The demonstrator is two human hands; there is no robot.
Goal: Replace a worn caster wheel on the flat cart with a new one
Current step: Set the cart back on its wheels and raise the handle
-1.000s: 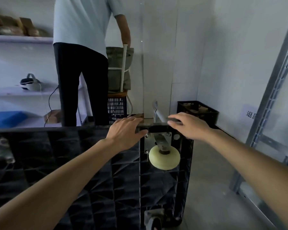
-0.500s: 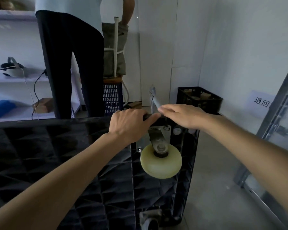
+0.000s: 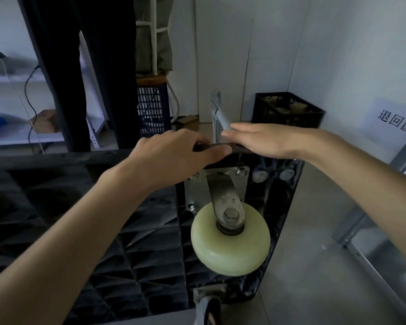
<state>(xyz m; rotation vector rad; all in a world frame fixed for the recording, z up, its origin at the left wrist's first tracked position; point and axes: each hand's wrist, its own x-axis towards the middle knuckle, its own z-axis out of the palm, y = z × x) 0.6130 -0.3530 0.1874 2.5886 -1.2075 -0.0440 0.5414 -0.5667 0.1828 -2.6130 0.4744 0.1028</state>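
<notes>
The flat cart (image 3: 85, 207) stands on its side in front of me, its black ribbed underside facing me and its top edge running across at the height of my hands. My left hand (image 3: 171, 158) grips that upper edge near the corner, fingers curled over the far side and thumb lying along the near face. My right hand (image 3: 265, 141) is just beside it to the right, palm down with the fingers held straight and together, resting on the same edge; its fingertips (image 3: 227, 133) point left and nearly meet my left knuckles. I cannot tell whether the right palm also touches the grey metal handle bar (image 3: 220, 116) that rises behind the edge just past those fingertips.

The caster wheel (image 3: 230, 242) sits directly below both hands, apart from them. It is cream-coloured, carried in a grey steel fork (image 3: 223, 195) with a hex bolt head (image 3: 231, 215) at the axle. The fork hangs from a square mounting plate (image 3: 240, 181) bolted to the cart's underside at the corner, and the top of that plate lies just under my left thumb. A second, darker caster (image 3: 209, 303) shows at the bottom edge, below the cream one, only partly in view.

Beyond the cart, a person's dark trouser legs (image 3: 92, 66) stand by a white shelf (image 3: 14, 78). A black crate (image 3: 288, 111) sits on the floor against the wall to the right, next to a paper sign (image 3: 394, 120) with handwritten characters.
</notes>
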